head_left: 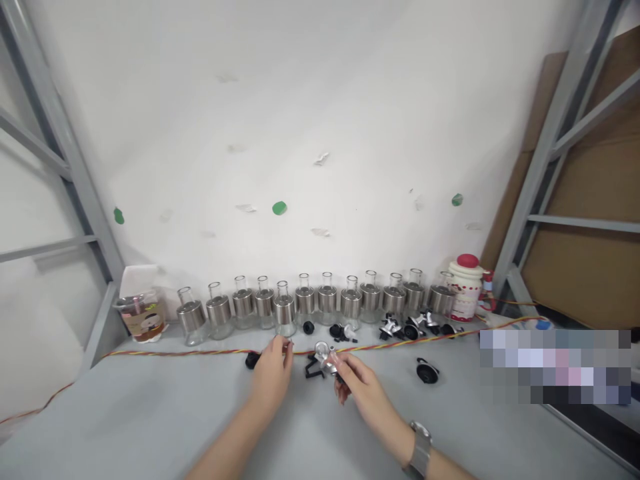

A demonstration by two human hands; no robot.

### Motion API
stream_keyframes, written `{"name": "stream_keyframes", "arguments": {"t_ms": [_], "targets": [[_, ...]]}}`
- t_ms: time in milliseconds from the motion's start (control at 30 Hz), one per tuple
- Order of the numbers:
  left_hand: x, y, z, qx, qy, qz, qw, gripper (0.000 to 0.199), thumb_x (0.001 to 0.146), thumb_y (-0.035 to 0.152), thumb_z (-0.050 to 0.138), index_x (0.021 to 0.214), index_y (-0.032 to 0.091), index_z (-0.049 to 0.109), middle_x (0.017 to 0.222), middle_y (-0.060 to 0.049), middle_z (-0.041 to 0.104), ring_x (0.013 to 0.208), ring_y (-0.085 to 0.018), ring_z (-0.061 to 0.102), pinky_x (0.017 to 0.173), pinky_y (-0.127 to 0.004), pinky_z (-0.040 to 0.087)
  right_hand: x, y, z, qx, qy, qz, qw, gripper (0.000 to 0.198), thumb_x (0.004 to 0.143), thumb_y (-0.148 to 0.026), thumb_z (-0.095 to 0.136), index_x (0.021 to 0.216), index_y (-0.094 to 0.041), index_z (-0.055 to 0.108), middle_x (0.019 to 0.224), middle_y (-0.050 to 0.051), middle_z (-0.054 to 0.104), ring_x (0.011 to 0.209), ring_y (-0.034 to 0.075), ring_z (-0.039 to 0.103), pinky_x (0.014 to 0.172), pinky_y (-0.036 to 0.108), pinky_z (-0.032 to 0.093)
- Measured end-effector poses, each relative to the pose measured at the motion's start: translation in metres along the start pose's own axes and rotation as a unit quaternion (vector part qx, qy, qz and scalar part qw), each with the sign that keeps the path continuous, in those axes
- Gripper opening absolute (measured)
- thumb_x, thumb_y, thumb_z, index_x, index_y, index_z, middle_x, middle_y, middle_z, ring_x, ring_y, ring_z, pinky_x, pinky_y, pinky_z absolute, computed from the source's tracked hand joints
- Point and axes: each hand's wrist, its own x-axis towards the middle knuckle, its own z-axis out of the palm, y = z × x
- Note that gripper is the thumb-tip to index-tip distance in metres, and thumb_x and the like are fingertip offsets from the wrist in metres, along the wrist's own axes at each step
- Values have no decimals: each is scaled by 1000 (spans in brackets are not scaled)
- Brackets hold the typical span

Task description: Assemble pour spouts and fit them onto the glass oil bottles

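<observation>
Silver fitting (326, 358) lies between the hands, right hand (364, 385) pinching it; left hand's (273, 373) grip I can't tell.

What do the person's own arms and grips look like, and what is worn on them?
The left forearm and right forearm are bare, with no sleeves in view. The left grip and right grip wear no gloves; I see no rings or markings. A silver-grey watch with a wide, metallic-looking band is on the right wrist.
</observation>
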Motion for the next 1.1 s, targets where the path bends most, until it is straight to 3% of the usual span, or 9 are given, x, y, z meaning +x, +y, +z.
{"name": "stream_keyframes", "arguments": {"t_ms": [167,433,567,700,900,1000,1100], "targets": [[-3,16,3,-193,-34,-79,977,23,79,42,41,75,19,41,74,-6,60,70,-20,61,51,-29,46,0,-2,1,-21,-15,-14,1000,44,69,-56,54,80,-14,57,52,-5,43,43,8,40,41,21,37],[-16,31,15,-367,-102,-138,914,32,67,43,60,69,18,41,62,-1,59,52,-12,57,49,-25,45,1,5,0,-50,-25,-19,998,40,73,-52,52,86,-14,57,56,-4,44,43,8,38,38,20,36],[-16,32,12,-389,-110,-129,905,32,64,39,65,69,18,42,56,2,58,48,-10,55,46,-22,44,-7,-1,-2,-130,-24,-65,989,29,77,-43,51,91,-18,58,73,1,56,57,12,49,50,23,41],[-13,31,8,-380,-112,-113,911,29,64,33,67,69,18,43,53,2,59,48,-12,56,42,-21,42,-13,-10,-10,-289,-22,-151,945,22,80,-33,52,98,-23,57,93,3,59,81,18,54,71,28,43],[-12,30,6,-350,-106,-88,926,22,63,21,66,66,17,45,51,6,56,44,-9,54,40,-18,41,-9,-17,-19,-481,-38,-208,851,28,79,-29,54,107,-25,54,97,5,57,88,22,53,78,35,42],[-13,29,5,-337,-121,-83,930,19,63,20,65,66,17,46,51,6,57,41,-9,54,39,-18,40,-7,-18,-21,-515,-34,-220,828,29,79,-28,55,108,-25,53,97,4,57,87,22,54,77,36,43],[-13,28,5,-305,-132,-80,940,18,66,22,62,69,18,45,52,5,57,42,-12,57,37,-18,39,-5,-17,-22,-521,-20,-222,824,28,80,-29,54,108,-26,52,95,4,56,86,21,54,76,35,43]]}}
